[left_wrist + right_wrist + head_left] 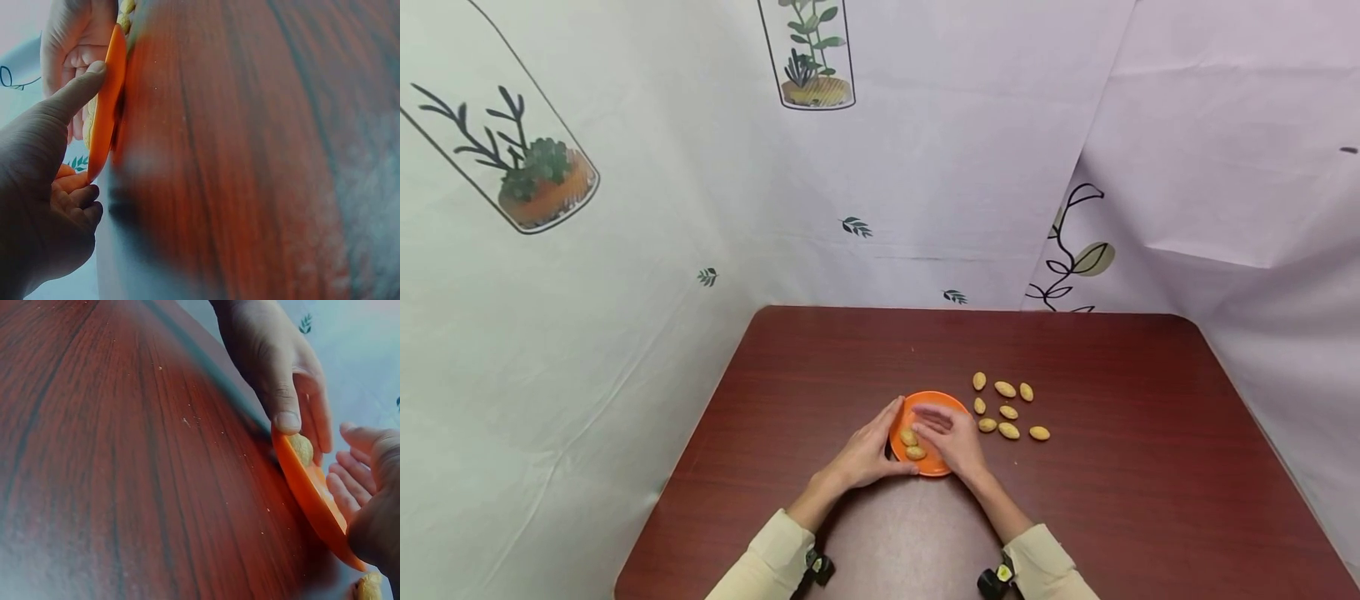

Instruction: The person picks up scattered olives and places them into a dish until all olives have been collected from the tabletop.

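A small orange plate [934, 468] stands on the table between both hands. My left hand [868, 450] holds it from the left, with its thumb at the near rim and its fingers along the far left side. Two tan oval pieces [915, 452], like nuts in the shell, lie on the plate's left part. Over the right part hovers my right hand [958, 446], fingers loosely bent, with nothing visible between them. In the right wrist view, the left thumb presses the rim of the plate [312, 497] beside one tan piece [301, 449].
Several more tan pieces [1008, 412] lie loosely grouped on the table just right of the plate. The dark red-brown table [1112, 483] ends at the back against a white cloth [940, 167] printed with plants. Cloth also hangs along the left and right sides.
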A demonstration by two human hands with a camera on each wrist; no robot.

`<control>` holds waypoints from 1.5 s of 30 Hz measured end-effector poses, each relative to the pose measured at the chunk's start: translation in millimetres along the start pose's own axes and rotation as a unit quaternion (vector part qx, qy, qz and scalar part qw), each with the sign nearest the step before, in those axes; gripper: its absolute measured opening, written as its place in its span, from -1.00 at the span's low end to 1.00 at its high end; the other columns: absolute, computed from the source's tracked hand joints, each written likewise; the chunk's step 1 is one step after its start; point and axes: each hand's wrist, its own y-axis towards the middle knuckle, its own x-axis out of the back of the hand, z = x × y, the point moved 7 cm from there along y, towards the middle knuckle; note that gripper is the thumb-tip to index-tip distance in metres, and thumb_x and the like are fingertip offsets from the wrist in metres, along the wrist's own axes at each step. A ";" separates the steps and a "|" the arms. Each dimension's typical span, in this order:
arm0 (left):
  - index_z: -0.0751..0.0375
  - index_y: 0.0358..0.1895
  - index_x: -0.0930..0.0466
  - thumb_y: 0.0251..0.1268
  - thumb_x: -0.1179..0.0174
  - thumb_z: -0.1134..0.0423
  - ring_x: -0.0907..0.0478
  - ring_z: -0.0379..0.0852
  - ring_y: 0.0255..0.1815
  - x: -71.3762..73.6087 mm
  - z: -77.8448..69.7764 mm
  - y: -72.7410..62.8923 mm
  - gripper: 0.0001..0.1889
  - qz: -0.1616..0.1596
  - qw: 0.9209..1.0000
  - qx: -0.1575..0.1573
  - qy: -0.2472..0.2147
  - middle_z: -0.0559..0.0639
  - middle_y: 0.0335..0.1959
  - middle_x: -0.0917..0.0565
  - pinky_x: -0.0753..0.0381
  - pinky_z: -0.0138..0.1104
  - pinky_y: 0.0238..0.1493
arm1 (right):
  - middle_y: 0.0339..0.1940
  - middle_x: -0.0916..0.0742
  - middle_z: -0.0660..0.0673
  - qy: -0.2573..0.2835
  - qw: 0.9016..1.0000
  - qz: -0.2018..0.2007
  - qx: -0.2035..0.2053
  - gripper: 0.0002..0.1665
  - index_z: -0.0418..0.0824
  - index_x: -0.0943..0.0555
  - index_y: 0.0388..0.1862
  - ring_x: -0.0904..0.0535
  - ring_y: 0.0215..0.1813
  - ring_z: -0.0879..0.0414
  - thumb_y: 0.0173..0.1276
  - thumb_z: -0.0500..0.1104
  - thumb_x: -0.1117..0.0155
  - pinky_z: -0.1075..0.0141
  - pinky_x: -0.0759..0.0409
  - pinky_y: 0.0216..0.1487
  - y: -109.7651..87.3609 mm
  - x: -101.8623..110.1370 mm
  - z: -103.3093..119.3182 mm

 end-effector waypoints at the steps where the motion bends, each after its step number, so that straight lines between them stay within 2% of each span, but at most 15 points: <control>1: 0.32 0.73 0.02 0.17 -0.59 -0.16 -0.22 0.18 0.64 0.1 -0.1 0.0 0.26 0.000 1.000 0.000 -0.002 0.26 0.71 -0.14 -0.34 0.12 0.52 | 0.08 -0.79 -0.40 0.003 1.000 -0.001 0.001 -0.60 -0.48 -0.73 0.14 -0.73 0.17 -0.32 0.33 -0.41 -0.53 0.20 -0.70 0.16 0.3 1.2 0.5; 9: 0.34 0.72 0.03 0.14 -0.60 -0.17 -0.26 0.20 0.62 0.4 -0.5 0.7 0.28 -0.002 1.000 -0.005 0.010 0.27 0.70 -0.16 -0.38 0.13 0.49 | 0.25 -0.73 -0.36 -0.002 0.999 0.010 0.034 -0.41 -0.41 -0.65 0.31 -0.63 0.32 -0.32 0.31 -0.39 -0.56 -0.08 -0.54 0.37 4.6 16.7 9.1; 13: 0.32 0.73 0.04 0.14 -0.60 -0.17 -0.25 0.20 0.63 0.4 0.0 0.6 0.28 0.000 1.000 -0.001 0.007 0.25 0.70 -0.16 -0.36 0.12 0.51 | 0.36 -0.67 -0.35 -0.030 0.998 0.004 0.051 -0.28 -0.35 -0.57 0.43 -0.56 0.41 -0.31 0.29 -0.39 -0.58 -0.20 -0.43 0.43 7.3 30.0 14.0; 16: 0.27 0.74 0.05 0.16 -0.59 -0.17 -0.23 0.19 0.64 -0.6 1.7 0.5 0.27 0.004 1.000 0.006 0.001 0.21 0.72 -0.13 -0.34 0.11 0.52 | 0.41 -0.64 -0.35 -0.058 0.996 -0.011 0.063 -0.18 -0.35 -0.52 0.49 -0.53 0.45 -0.28 0.25 -0.40 -0.61 -0.22 -0.40 0.45 10.6 42.5 17.7; 23: 0.26 0.74 0.05 0.14 -0.60 -0.18 -0.23 0.18 0.64 -0.8 2.6 0.7 0.28 0.004 1.000 0.009 0.000 0.21 0.72 -0.13 -0.35 0.13 0.51 | 0.42 -0.57 -0.49 -0.082 0.994 -0.033 0.057 -0.18 -0.52 -0.43 0.49 -0.45 0.47 -0.40 0.27 -0.49 -0.54 -0.27 -0.33 0.45 13.2 70.5 54.2; 28: 0.28 0.74 0.04 0.14 -0.60 -0.20 -0.24 0.17 0.64 -0.7 1.4 0.0 0.28 0.003 1.000 0.006 0.003 0.22 0.71 -0.14 -0.37 0.15 0.50 | 0.42 -0.59 -0.48 -0.110 0.990 -0.063 0.065 -0.19 -0.51 -0.45 0.48 -0.47 0.45 -0.43 0.27 -0.52 -0.52 -0.29 -0.38 0.40 20.4 98.0 35.2; 31: 0.29 0.74 0.04 0.14 -0.60 -0.20 -0.23 0.17 0.64 -0.6 0.3 0.2 0.28 0.003 1.000 0.002 0.005 0.23 0.71 -0.14 -0.36 0.14 0.50 | 0.42 -0.61 -0.42 -0.135 0.985 -0.078 0.069 -0.20 -0.45 -0.48 0.49 -0.50 0.44 -0.40 0.28 -0.49 -0.53 -0.17 -0.45 0.40 23.7 115.1 22.0; 36: 0.30 0.73 0.04 0.14 -0.60 -0.18 -0.21 0.16 0.65 -0.6 -0.4 0.7 0.28 0.005 1.000 0.003 0.004 0.23 0.71 -0.13 -0.35 0.12 0.52 | 0.38 -0.67 -0.31 -0.171 0.980 -0.089 0.054 -0.27 -0.33 -0.55 0.47 -0.54 0.44 -0.26 0.33 -0.37 -0.55 0.27 -0.43 0.45 26.5 137.6 13.7; 38: 0.31 0.73 0.04 0.14 -0.60 -0.18 -0.20 0.16 0.65 -0.7 -0.3 1.0 0.28 0.005 1.000 0.002 0.004 0.23 0.71 -0.13 -0.34 0.11 0.52 | 0.35 -0.70 -0.27 -0.188 0.977 -0.090 0.041 -0.31 -0.30 -0.58 0.45 -0.56 0.44 -0.21 0.35 -0.33 -0.56 0.26 -0.43 0.44 27.5 144.4 11.4; 42: 0.31 0.73 0.04 0.14 -0.60 -0.18 -0.20 0.15 0.66 -1.2 0.1 1.1 0.28 0.004 1.000 0.001 0.006 0.24 0.71 -0.13 -0.34 0.10 0.53 | 0.30 -0.73 -0.26 -0.209 0.974 -0.084 0.017 -0.37 -0.29 -0.61 0.41 -0.59 0.40 -0.18 0.38 -0.28 -0.56 0.13 -0.49 0.40 30.1 154.6 3.9; 45: 0.31 0.73 0.04 0.14 -0.60 -0.18 -0.20 0.15 0.66 -1.5 0.0 0.6 0.28 0.005 1.000 0.001 0.006 0.25 0.71 -0.13 -0.34 0.11 0.52 | 0.26 -0.75 -0.27 -0.221 0.972 -0.075 0.000 -0.39 -0.29 -0.63 0.38 -0.62 0.36 -0.19 0.39 -0.23 -0.56 0.27 -0.50 0.35 31.3 159.8 -3.7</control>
